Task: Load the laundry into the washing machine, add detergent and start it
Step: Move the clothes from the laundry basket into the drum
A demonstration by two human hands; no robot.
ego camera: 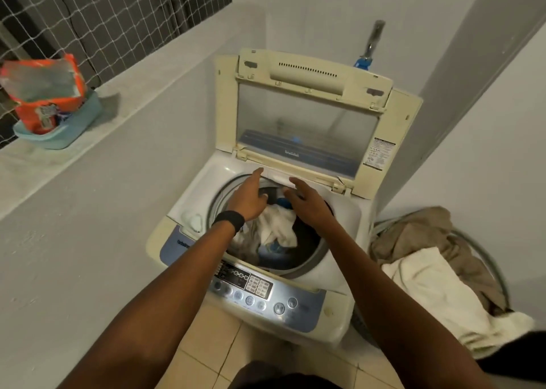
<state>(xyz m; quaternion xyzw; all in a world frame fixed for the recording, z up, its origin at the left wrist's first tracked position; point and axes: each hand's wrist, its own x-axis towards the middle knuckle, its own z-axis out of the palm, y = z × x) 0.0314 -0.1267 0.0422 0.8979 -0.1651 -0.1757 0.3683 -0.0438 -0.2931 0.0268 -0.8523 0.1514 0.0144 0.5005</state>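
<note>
I am reaching both hands over the open drum of the cream and blue top-loading washing machine (183,208), whose hinged lid with the clear window (307,114) is standing propped up behind it. My left hand (249,199), a black band at its wrist, is stretching its fingers (256,176) straight toward the rear rim. My right hand (310,204) is hovering just beside it, fingers (295,182) spread and relaxed. Neither is grasping anything that I can see.

Below them a heap of white, grey and blue laundry (277,226) is lying in the drum. More beige and white clothes (428,282) are waiting in the round wire-rimmed basket (489,253) on the floor to my right, so I am judging the loading only partly done. The orange bag of detergent (47,99) is sitting in a pale blue plastic tub (59,137) on the grey ledge (147,72), well away to my left.

I am watching for three troubles. A sleeve left draped over the drum's rim could be catching under the lid when it closes. The propped lid could be dropping onto my wrists if I knock it. The bag looks open and is leaning, so a careless grab across the gap could be spilling powder.
</note>
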